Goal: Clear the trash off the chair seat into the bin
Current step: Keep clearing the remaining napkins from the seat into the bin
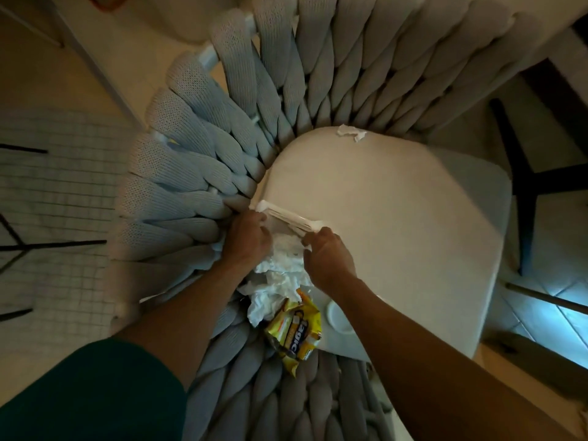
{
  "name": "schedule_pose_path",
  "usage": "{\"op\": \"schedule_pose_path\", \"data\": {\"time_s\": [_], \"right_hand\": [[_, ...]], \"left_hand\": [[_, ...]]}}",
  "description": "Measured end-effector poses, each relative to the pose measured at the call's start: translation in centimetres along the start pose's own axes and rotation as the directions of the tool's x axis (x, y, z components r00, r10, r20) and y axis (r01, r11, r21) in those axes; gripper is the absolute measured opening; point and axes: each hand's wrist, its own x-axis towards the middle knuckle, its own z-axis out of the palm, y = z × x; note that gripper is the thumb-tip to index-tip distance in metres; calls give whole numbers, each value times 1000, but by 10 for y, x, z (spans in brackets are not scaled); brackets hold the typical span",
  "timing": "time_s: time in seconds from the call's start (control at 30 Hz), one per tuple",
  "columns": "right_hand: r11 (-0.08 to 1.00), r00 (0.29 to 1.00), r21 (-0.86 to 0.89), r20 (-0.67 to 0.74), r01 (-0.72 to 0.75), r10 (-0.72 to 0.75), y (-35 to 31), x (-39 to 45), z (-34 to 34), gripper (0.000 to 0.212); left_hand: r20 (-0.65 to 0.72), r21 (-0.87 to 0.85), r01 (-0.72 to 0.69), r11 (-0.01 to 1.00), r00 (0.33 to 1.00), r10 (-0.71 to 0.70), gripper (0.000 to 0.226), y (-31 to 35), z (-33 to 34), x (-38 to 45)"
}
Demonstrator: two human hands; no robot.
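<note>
A view looked straight down on a cream chair seat (397,218) ringed by a thick grey woven backrest (203,160) that curved around the upper and left parts of the frame. Two bare arms reached up from the bottom edge. At the centre left, at the seat's edge, both hands held a flat white folded paper or card piece (288,219): the left hand (246,238) was closed around its left end, the right hand (327,256) pinched its right end with curled fingers. Just below the hands lay a heap of crumpled white tissue (276,281), and below that a yellow snack wrapper (294,329), both resting where the seat met the weave. A small white round lid or cup (337,315) sat beside the wrapper. One more torn scrap of tissue (351,132) lay well apart at the far edge of the seat, upper centre. No bin was visible anywhere.

The step appeared to be gathering: the first piece was gripped, and most of the trash remained on the seat. The next move would likely call for scooping the tissue and wrapper together, then carrying everything to a bin outside the view.
</note>
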Motion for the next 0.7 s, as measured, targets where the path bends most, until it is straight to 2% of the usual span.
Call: {"op": "schedule_pose_path", "data": {"time_s": [0.2,0.37,0.7], "right_hand": [[983,989,159,-100,-89,106,16,-41,-32,20],[944,986,326,-136,-44,92,35,-95,-69,13],[911,969,410,-240,39,66,97,-228,-131,13]], "left_hand": [[60,-2,-21,1000,998,22,36,8,-20,-45],[21,-35,-23,999,999,24,35,34,-25,-98],[-43,-47,-117,992,992,115,35,128,-14,-250]]}}
